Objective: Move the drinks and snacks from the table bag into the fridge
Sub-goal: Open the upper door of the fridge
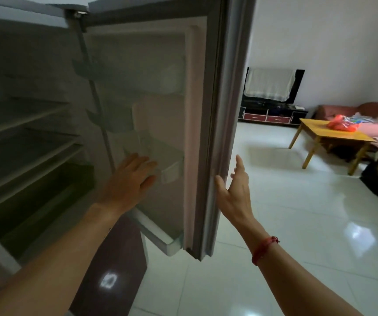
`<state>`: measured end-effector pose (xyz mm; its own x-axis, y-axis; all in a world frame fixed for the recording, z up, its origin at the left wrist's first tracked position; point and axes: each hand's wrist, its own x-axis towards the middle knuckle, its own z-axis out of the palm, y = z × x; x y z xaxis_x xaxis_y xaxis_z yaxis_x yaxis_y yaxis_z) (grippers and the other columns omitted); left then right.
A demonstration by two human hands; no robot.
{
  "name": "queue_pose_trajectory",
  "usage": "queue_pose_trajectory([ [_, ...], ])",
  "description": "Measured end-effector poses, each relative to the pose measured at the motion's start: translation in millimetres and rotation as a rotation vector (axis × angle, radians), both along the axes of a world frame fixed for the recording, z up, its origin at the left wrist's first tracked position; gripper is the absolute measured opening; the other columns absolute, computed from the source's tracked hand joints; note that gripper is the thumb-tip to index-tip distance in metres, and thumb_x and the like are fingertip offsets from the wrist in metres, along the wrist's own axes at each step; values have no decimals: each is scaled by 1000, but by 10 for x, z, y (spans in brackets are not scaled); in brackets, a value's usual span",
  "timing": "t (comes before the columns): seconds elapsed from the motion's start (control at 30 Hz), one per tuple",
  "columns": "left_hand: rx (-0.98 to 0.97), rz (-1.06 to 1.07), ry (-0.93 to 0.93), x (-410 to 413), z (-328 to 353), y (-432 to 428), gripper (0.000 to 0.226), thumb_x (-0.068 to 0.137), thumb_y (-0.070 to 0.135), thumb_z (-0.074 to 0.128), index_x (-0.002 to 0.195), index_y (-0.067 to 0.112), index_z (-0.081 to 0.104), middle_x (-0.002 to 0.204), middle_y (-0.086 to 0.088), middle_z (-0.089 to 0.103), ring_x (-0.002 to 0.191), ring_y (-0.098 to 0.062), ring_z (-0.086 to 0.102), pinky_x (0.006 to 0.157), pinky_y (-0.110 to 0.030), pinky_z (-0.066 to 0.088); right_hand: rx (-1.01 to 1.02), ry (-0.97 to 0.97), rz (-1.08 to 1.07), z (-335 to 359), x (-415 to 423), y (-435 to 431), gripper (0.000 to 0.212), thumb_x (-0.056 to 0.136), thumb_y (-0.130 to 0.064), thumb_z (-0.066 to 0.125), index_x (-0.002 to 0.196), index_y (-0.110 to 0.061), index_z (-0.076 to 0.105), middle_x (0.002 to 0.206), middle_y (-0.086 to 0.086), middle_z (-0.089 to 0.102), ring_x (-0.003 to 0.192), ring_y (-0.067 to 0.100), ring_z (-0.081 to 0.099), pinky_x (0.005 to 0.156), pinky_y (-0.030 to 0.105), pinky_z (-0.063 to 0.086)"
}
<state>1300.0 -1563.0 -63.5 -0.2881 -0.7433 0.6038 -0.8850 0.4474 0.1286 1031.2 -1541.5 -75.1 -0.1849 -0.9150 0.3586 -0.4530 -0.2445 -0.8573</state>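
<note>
On the left the fridge (35,65) stands open. Its shelves (23,124) look bare, though the cavity is dim and blurred, so small items could be missed.

The left hand (131,176) reaches across the opening with its fingers straight and close together, laid flat against the inner lining of the door (160,76) by the low door bin (167,165). Its grip is fully open and holds nothing. It seems placed to steady the door or push it outward.

Just right of the door's free edge is the right hand (236,190), which has a red cord (264,249) on its wrist. It is raised with its fingers spread, and its grip too is wide open and empty. The thumb lies at the door's gasket edge, but whether it actually touches cannot be told. With one hand on each side of the door, the aim is probably to set it wide enough to stay open without swinging back.

Far to the right, well apart from the fridge across the tiled floor (297,224), is the wooden worktop (347,139). The red-orange bag (343,125) sits on it and is full. The drinks and snacks cannot be made out from here, but they are presumably inside it. Judging by this, nothing has been moved yet, and the next step calls for walking over to fetch the bag or its contents.
</note>
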Motion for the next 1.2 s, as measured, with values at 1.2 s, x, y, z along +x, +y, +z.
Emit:
queue_pose_trajectory([
  [1.2, -266, -60, -81, -1381, -134, -1671, 55, 80, 13, 79, 132, 6, 61, 122, -17, 63, 113, -38, 59, 99, -49, 50, 100, -93, 30, 206, -969, -2491, 75, 95, -51, 42, 161, -31, 14, 165, -8, 28, 150, 18, 31, 122, 46, 30],
])
